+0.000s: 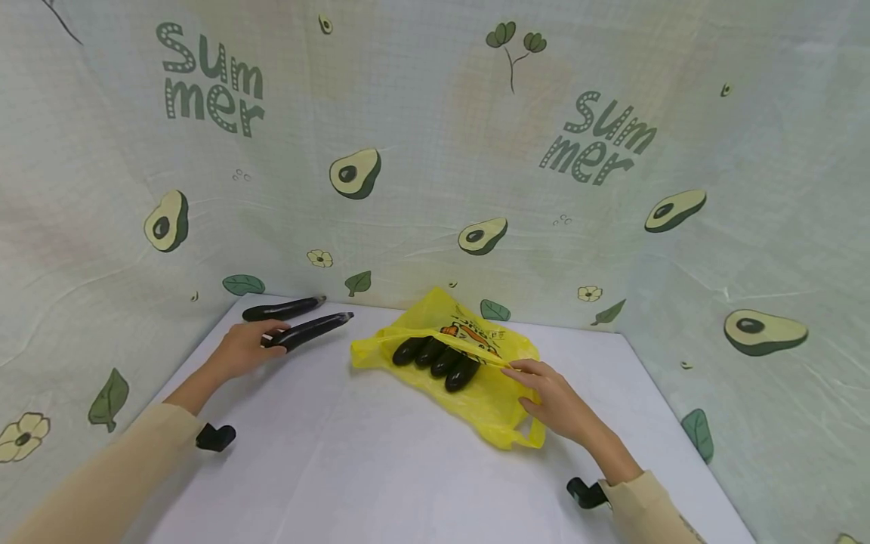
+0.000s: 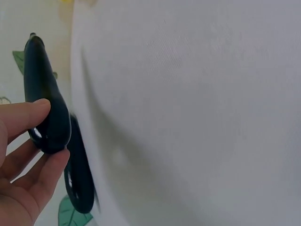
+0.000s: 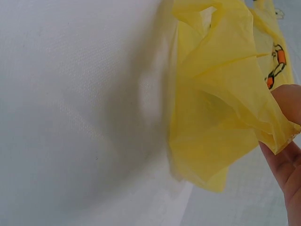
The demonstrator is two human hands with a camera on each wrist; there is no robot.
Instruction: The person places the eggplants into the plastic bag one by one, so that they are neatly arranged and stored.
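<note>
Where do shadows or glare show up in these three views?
Head: fairly even light, the cloth print readable; left wrist: a bright glint on the held eggplant, a soft shadow across the table; right wrist: a broad, soft-edged shadow beside the yellow bag.

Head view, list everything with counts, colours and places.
Tabletop: 1, white, lower half
Avocado-print cloth: 1, pale green, behind and beside tabletop
Plastic bag: 1, yellow, mid tabletop
Bagged eggplants: 4 visible, black, in the bag's mouth
Rear eggplant: 1, black, far left corner
Front eggplant: 1, black, just nearer
Wrist cameras: 2, black, lower left and right
Sleeves: 2, beige, bottom left and right
Left hand: 1, bare, gripping front eggplant
Right hand: 1, bare, pinching bag
</note>
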